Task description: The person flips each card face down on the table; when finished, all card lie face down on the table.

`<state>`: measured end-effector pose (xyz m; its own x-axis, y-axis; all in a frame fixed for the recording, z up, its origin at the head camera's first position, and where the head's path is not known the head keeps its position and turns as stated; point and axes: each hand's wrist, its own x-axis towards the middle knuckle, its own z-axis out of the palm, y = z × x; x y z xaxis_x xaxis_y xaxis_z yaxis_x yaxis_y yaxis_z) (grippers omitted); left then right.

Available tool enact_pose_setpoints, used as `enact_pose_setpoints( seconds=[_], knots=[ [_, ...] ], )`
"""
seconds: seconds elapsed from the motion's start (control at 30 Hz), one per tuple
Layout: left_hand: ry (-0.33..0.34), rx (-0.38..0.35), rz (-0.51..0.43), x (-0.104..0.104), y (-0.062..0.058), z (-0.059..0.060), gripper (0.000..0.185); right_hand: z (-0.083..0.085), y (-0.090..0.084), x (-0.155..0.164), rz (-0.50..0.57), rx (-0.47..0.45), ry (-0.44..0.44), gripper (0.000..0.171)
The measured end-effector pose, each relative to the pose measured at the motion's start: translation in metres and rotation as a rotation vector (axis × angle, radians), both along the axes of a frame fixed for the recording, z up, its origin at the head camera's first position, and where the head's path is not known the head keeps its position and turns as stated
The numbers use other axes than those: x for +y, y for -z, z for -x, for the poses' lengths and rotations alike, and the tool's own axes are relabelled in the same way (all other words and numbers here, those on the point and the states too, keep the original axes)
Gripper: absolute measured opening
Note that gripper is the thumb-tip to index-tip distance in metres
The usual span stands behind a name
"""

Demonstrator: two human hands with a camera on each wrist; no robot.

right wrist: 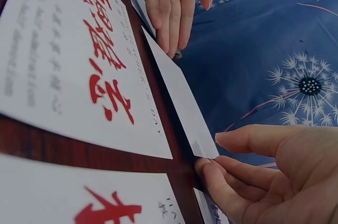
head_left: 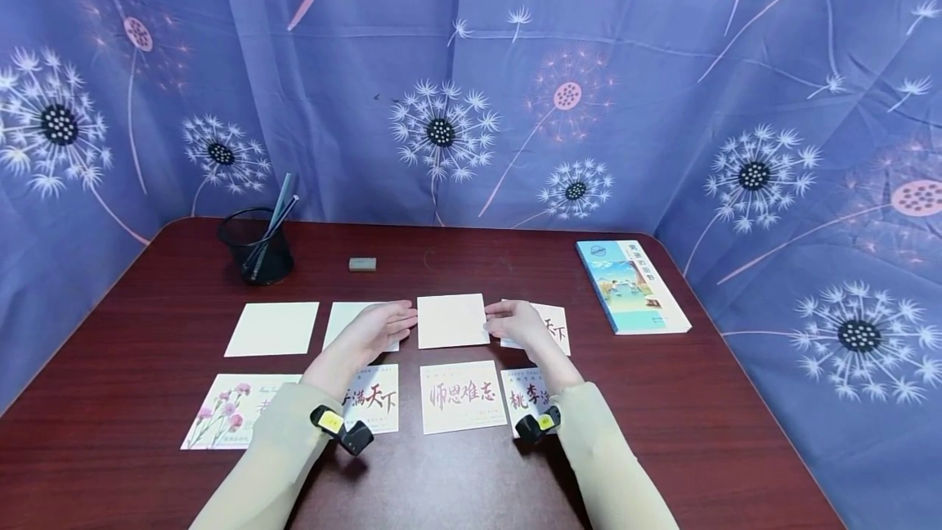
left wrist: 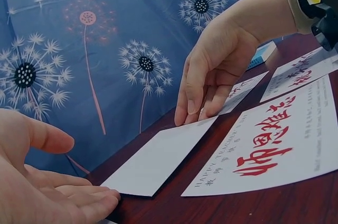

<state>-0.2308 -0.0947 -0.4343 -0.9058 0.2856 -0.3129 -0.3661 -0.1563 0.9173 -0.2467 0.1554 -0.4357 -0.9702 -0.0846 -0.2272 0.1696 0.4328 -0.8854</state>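
Note:
A blank white card lies in the back row, between both hands. The left hand has its fingers straight, fingertips right at the card's left edge; its thumb stands apart in the left wrist view. At the card's right edge is the right hand, its fingertips by the near corner and the thumb spread away from them. Partly beneath the right hand in the head view is a card with red characters. A blank card shows behind the left hand. In front lies a card with red calligraphy.
Another blank card and a flower-printed card lie at left. Calligraphy cards are partly covered by the forearms. A black mesh pen holder, a grey eraser and a book stand or lie farther back, before a blue curtain.

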Motion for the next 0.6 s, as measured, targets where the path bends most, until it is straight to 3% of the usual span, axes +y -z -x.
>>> enact_pose_setpoints(
  seconds=[0.6],
  knots=[
    [0.011, -0.001, 0.012, -0.0024, -0.0017, -0.0012, 0.052, -0.0023, -0.0026, -0.0004, 0.003, 0.009, 0.001, 0.034]
  ],
)
